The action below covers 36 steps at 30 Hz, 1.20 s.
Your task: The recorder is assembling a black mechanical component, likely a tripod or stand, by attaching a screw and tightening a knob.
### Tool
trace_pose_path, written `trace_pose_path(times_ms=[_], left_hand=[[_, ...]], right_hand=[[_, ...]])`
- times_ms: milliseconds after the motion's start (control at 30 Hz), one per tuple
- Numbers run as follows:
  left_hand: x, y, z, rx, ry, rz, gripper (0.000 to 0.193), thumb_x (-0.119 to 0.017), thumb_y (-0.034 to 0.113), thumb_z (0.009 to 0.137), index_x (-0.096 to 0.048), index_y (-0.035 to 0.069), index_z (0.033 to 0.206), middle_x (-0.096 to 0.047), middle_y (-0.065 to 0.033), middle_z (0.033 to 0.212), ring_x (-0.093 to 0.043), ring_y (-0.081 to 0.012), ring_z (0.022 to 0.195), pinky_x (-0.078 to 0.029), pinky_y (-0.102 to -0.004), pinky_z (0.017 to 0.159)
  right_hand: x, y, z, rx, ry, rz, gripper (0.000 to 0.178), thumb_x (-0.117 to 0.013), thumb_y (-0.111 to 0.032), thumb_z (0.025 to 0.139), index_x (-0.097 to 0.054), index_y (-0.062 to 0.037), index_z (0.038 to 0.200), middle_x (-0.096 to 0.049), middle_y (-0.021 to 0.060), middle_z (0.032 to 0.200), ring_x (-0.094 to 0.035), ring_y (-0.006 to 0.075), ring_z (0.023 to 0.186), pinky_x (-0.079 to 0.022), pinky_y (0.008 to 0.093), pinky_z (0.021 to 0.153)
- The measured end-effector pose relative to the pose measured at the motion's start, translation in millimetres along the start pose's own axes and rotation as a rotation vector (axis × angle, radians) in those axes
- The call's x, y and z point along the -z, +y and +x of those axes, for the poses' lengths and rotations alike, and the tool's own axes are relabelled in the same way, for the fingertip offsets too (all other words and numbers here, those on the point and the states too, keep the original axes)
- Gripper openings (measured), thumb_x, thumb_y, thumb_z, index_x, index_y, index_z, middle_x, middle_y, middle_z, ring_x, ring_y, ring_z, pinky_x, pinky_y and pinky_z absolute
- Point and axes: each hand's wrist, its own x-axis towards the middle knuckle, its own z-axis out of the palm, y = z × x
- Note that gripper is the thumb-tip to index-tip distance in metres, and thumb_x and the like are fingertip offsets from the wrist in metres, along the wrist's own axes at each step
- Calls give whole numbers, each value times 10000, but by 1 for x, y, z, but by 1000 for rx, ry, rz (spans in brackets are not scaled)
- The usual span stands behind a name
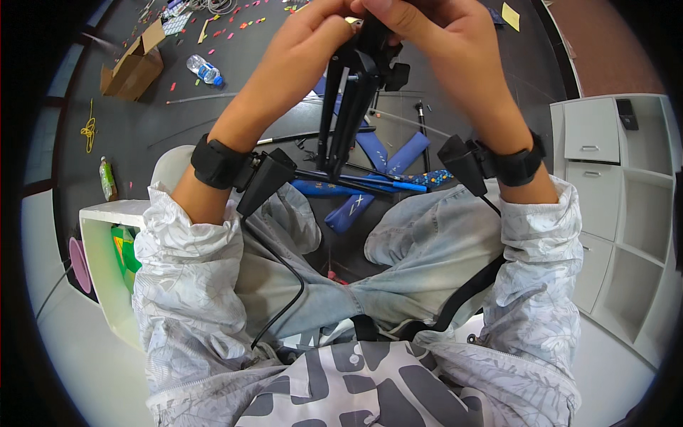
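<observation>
Up at the top edge, a black tripod (361, 75) with folded legs hangs down between my hands. My left hand (313, 39) is closed around its upper part from the left. From the other side, my right hand (441, 35) grips it with thumb and bent fingers; a black knob (396, 77) sticks out beneath that hand. The upper edge of the picture cuts off the tripod's top and some of my fingers. Below the tripod's feet, blue fabric strips (405, 153) and dark rods (423, 128) lie on the floor between my knees.
An open cardboard box (133, 67), a water bottle (205, 71) and scattered coloured scraps (245, 25) lie on the dark floor at far left. A white shelf unit (605, 178) stands on the right. At left are a white stool (114, 213) and a green bottle (107, 178).
</observation>
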Motion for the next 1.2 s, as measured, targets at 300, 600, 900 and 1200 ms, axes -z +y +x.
trace_pose_path(times_ms=[300, 600, 900, 1200], left_hand=[[15, 0, -5, -63, 147, 371, 196, -597, 172, 927, -564, -9, 992, -568, -26, 786, -520, -98, 724, -450, -277, 641], [49, 16, -12, -140, 421, 411, 232, -618, 196, 901, -566, 7, 777, -522, 2, 628, -479, -73, 559, -396, -255, 502], [63, 26, -24, -31, 388, 298, 195, -592, 160, 913, -547, -29, 926, -533, -25, 680, -497, -99, 606, -405, -277, 537], [91, 17, -35, 64, 469, 333, 233, -589, 209, 929, -532, 17, 809, -479, 21, 656, -435, -63, 594, -361, -249, 530]], right_hand=[[4, 35, 12, 228, 5, -155, 442, -669, -14, 859, -504, -14, 1270, -573, 46, 1049, -595, 97, 872, -489, 227, 772], [54, 276, -73, -650, -156, -572, 164, -595, -129, 875, -693, -38, 971, -682, 67, 806, -654, 144, 746, -527, 298, 672], [-45, 404, -155, -346, -31, -1107, 219, -571, -22, 797, -681, -51, 984, -648, 168, 987, -620, 361, 923, -511, 433, 826], [-58, 418, -162, -462, 0, -1217, 226, -596, -69, 823, -603, -62, 1049, -617, 139, 958, -613, 351, 905, -514, 447, 781]])
